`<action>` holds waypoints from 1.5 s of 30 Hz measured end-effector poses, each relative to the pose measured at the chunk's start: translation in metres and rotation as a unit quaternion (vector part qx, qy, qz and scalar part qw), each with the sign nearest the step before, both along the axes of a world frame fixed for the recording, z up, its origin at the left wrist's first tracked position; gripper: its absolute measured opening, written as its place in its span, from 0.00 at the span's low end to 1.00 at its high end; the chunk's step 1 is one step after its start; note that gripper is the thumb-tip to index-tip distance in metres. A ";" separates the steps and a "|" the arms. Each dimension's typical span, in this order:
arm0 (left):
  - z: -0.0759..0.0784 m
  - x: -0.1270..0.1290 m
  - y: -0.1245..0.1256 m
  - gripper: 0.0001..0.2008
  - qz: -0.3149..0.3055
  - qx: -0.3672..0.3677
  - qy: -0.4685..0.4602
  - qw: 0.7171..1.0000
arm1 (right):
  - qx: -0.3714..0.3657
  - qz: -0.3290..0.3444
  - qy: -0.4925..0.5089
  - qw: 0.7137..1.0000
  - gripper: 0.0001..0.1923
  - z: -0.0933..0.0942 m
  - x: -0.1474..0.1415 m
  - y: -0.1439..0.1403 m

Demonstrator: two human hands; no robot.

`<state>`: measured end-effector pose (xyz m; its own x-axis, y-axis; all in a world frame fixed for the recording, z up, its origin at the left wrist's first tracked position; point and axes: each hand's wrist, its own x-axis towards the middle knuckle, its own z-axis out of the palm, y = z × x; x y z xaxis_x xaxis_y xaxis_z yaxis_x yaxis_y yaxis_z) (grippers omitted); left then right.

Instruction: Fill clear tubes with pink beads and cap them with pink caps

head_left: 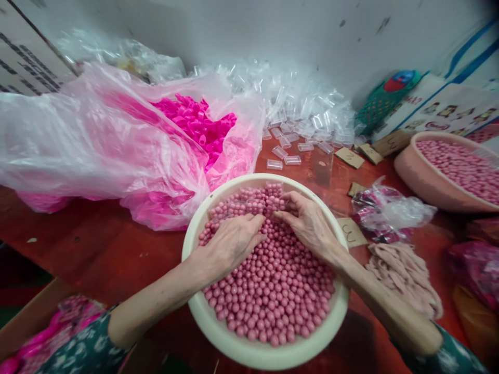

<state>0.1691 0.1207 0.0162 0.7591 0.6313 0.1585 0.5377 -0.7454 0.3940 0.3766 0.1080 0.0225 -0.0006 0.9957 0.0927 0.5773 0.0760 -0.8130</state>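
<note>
Pink beads (273,291) fill most of a round, pale basin (268,358) that stands on the red table (144,259), and both hands work over the far half of it. Towards the basin's far side, clear containers (275,191) packed with the same beads lie on top of the loose ones. The left hand (230,241) reaches in with its back up, its fingers pressed close together and the thumb a little apart from them; whether anything is pinched at the tips, I cannot tell. The right hand (310,223) comes from the other side, fingers bent and thumb set apart, the tips beside the filled containers; from this view I cannot tell whether they grip one. Both sets of fingertips are near each other but apart. Beyond the basin, to the left, a translucent plastic bag (78,150) gapes around bright pink pieces (191,122). Beside it, clear cases (280,104) are heaped against the wall, some lying loose at the near edge of the heap. To the right of the basin are a cardboard tag (353,232) with a handwritten mark, a crumpled clear bag (393,210) and a beige cloth (407,275); farther back sits a pink tub (413,166) holding more pink pieces.
</note>
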 end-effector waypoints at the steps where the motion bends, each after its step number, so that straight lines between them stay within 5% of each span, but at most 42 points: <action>1: 0.005 0.003 0.001 0.15 0.006 -0.016 -0.001 1.000 | -0.005 0.004 0.020 1.000 0.10 0.001 0.000 -0.003; 5: 0.025 0.019 0.003 0.13 0.043 -0.051 -0.020 0.998 | -0.031 0.014 0.126 0.992 0.17 0.006 -0.003 -0.021; 8: 0.034 0.025 0.002 0.11 0.054 -0.058 -0.116 0.990 | -0.033 0.005 0.151 0.988 0.24 0.009 -0.008 -0.034; 12: 0.036 0.024 0.003 0.12 0.059 -0.220 -0.202 0.952 | -0.024 0.031 0.161 0.986 0.27 0.012 -0.011 -0.043; 19: 0.037 0.021 0.009 0.11 0.046 -0.441 -0.212 0.871 | 0.021 0.111 0.107 0.988 0.18 0.018 -0.002 -0.046; 24: 0.036 0.018 0.009 0.08 0.039 -0.379 -0.158 0.911 | -0.037 0.179 0.032 0.983 0.19 0.020 0.008 -0.039; 32: 0.036 0.014 0.008 0.08 -0.003 -0.338 -0.117 0.934 | 0.015 0.216 -0.048 0.975 0.17 0.018 0.014 -0.042; 40: 0.037 0.012 0.008 0.09 -0.032 -0.314 -0.092 0.944 | -0.021 0.232 -0.017 0.972 0.02 0.015 0.009 -0.042; 45: 0.037 0.012 0.009 0.06 -0.005 -0.296 -0.085 0.951 | -0.045 0.245 0.013 0.968 0.03 0.019 0.021 -0.041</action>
<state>0.1808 0.1295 0.0536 0.7606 0.6413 -0.1014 0.4224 -0.3702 0.8274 0.3973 0.0666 0.0418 -0.4741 0.8804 0.0123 0.4691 0.2644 -0.8426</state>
